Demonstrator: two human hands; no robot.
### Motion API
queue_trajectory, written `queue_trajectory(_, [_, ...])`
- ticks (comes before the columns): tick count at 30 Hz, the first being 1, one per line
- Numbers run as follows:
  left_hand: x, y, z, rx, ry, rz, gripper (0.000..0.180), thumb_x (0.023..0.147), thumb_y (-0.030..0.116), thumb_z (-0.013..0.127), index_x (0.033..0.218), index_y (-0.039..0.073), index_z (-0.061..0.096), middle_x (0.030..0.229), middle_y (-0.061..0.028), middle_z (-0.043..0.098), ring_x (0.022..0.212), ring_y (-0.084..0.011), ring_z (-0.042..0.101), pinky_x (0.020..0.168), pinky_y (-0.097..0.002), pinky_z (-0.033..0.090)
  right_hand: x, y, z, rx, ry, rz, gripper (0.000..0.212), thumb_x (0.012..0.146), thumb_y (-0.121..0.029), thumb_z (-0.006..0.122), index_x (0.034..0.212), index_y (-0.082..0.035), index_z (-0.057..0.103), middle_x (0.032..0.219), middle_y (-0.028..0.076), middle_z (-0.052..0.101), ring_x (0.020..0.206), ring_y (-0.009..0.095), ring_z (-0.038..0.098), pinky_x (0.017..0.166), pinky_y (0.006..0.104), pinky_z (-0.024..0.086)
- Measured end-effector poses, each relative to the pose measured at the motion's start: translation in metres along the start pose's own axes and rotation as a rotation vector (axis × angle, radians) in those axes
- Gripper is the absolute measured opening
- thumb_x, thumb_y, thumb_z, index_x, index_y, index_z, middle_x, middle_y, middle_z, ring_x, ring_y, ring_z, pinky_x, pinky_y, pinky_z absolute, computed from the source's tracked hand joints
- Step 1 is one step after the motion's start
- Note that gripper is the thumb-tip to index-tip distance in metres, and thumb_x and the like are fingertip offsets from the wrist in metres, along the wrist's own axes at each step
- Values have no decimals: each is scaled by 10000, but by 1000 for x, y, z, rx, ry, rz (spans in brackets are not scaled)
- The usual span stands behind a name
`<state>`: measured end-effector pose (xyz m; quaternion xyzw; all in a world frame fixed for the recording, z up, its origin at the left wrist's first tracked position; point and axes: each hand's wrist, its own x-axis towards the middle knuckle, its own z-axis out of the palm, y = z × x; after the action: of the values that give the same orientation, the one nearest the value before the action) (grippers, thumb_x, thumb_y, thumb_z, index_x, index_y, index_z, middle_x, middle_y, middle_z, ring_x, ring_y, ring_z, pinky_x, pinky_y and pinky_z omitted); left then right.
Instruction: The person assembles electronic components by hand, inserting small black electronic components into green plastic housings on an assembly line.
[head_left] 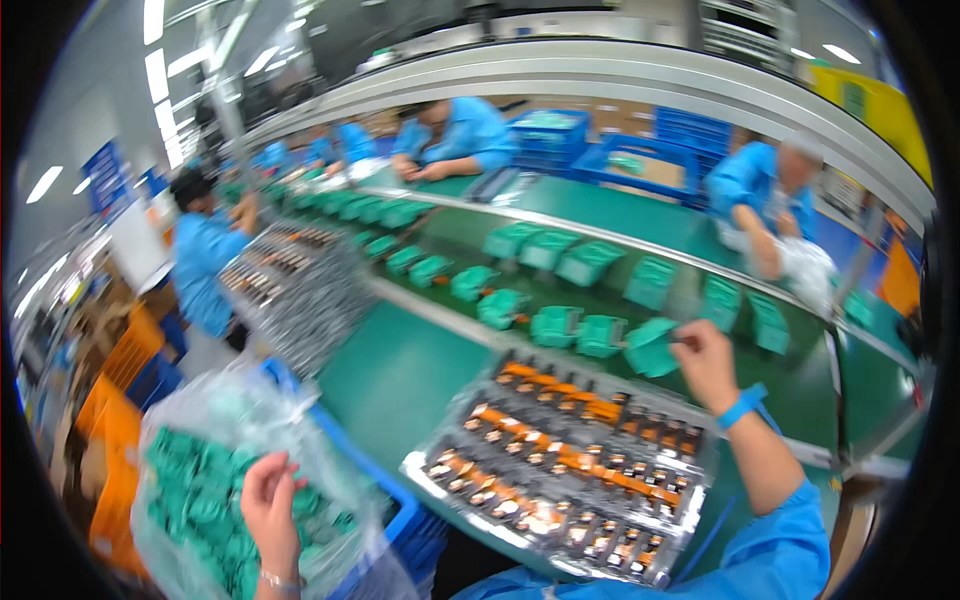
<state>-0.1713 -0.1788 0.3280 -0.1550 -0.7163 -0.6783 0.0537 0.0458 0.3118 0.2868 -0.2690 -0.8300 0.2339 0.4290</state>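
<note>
My right hand [706, 366], with a blue band round its wrist, is over the belt at the near end of a row of green plastic parts. Its fingertips pinch the edge of a pale green plastic housing [651, 348]. Above a clear plastic bag [225, 395] of loose green plastic pieces [190, 490], my left hand [270, 495] hovers with loosely bent fingers, and nothing shows in them. In front of me lies a clear plastic tray [420, 462] holding rows of small black, orange and copper-coloured components [545, 455].
The green conveyor belt [455, 240] carries several green housings [590, 262]. A tall stack of trays [300, 290] stands at the left. A blue crate [400, 520] is beside the bag. Co-workers in blue [205, 265] sit around the line. A metal rail [600, 62] crosses above.
</note>
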Motion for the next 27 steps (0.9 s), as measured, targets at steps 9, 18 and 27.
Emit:
queue_trajectory(9, [27, -26, -117, 562, 91, -82, 262, 813, 104, 637, 1050, 4, 586, 969, -67, 625, 867, -149, 610, 743, -292, 507, 35, 128, 41, 496, -357, 956, 177, 760, -8, 637, 876, -35, 505, 774, 80, 520, 634, 246, 558, 566, 492, 534])
queue_trajectory(18, [72, -119, -85, 1359, -524, 284, 428, 670, 179, 718, 1065, 54, 610, 1064, -141, 573, 1066, -314, 502, 852, -412, 452, 32, 85, 26, 235, -217, 843, 216, 867, -153, 569, 1027, -8, 555, 853, 82, 552, 750, 213, 566, 603, 412, 532])
queue_trajectory(27, [80, -138, -93, 1614, -644, 414, 455, 651, 186, 731, 1061, 80, 564, 1029, -127, 587, 983, -297, 549, 799, -376, 483, -9, -18, -25, 392, -222, 536, 187, 851, -121, 562, 1022, -48, 569, 897, 11, 561, 772, 94, 543, 592, 245, 494])
